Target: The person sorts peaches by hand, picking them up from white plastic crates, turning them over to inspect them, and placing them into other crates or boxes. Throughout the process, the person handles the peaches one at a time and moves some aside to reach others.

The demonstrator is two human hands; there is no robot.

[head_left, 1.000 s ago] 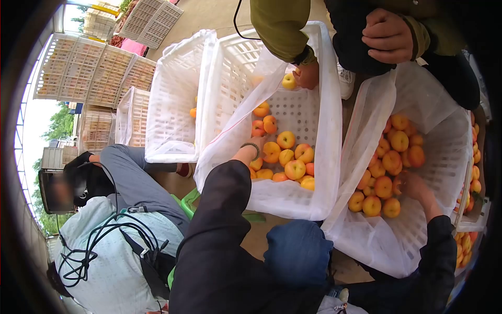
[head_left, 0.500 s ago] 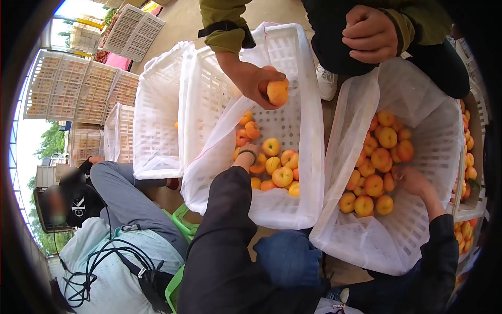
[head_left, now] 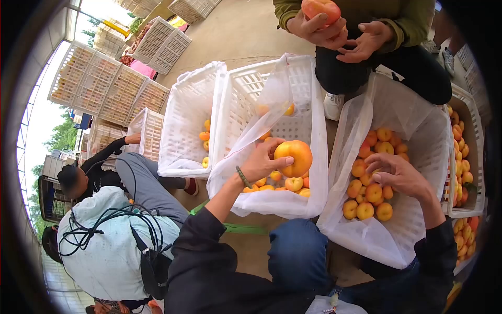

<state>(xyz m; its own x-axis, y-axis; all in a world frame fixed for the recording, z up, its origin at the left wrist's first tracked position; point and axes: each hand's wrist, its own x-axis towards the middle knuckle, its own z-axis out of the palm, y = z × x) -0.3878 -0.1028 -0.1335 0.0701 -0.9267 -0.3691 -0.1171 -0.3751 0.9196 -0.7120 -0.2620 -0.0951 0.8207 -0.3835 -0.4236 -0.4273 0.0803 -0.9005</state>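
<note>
My left hand (head_left: 264, 161), with a beaded bracelet at the wrist, grips a large orange-yellow peach (head_left: 294, 158) above the middle mesh-lined white crate (head_left: 319, 131). Several peaches (head_left: 294, 183) lie at the bottom of that crate. To the right, my right hand (head_left: 400, 175) hangs over the peaches (head_left: 373, 192) in the right mesh-lined crate (head_left: 429, 157). Its fingers are curled and spread apart, and nothing shows between them.
Across the crates, a person's hand (head_left: 321, 31) holds a reddish peach (head_left: 320, 10). A third lined crate (head_left: 170, 120) with a few peaches stands left. Full crates (head_left: 473, 209) are at the far right. A person in a light top (head_left: 99, 235) sits at lower left.
My left hand has come up out of the middle crate with a peach. My right hand has moved left over the fruit. The person opposite has drawn their hands back with a peach, and the view has shifted.
</note>
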